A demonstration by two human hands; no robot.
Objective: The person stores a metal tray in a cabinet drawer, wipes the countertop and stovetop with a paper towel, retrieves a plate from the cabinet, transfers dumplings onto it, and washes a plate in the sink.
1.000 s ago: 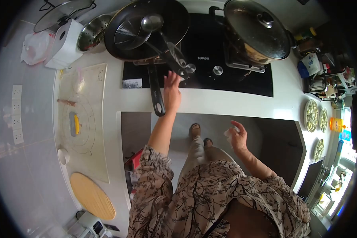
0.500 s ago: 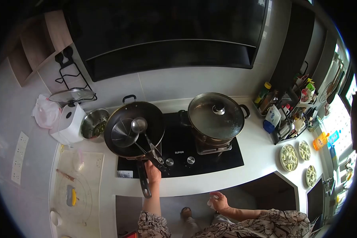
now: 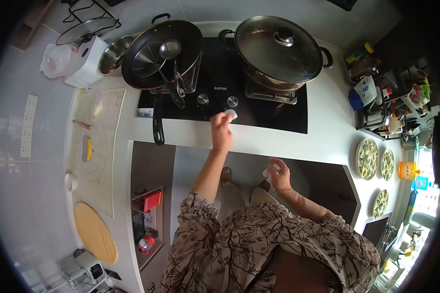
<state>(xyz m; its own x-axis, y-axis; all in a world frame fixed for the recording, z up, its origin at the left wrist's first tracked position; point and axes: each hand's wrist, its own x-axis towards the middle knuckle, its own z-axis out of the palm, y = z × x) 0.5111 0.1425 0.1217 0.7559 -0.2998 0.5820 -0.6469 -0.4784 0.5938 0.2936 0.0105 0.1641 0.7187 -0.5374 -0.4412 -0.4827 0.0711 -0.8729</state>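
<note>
White wad [image 3: 231, 114], tissue-like, sits at the fingertips of the left hand [image 3: 221, 133], pinched between thumb and fingers at the cooktop's front edge. Can't tell if it presses on the glass. Cooktop [image 3: 220, 68] spreads beyond that hand, set in a white surface [image 3: 264, 137]. 2 metal knobs [image 3: 232, 101] are just beyond the left hand: 1 nearly straight ahead, 1 slightly left.

Wok [image 3: 189, 36] is farther out, ahead-left of the same hand, long handle pointing back toward the person. Strainer [image 3: 148, 61] and ladle [image 3: 171, 49] rest in it. Lidded pot [image 3: 278, 83] is ahead-right.

Right hand [image 3: 280, 179] is nearer the body, right of the left hand, off the surface edge. Fingers curl around a second wad [image 3: 267, 172], also white; exact grip unclear. 3 plates [image 3: 358, 163] of pale green pieces stand well to its right.
</note>
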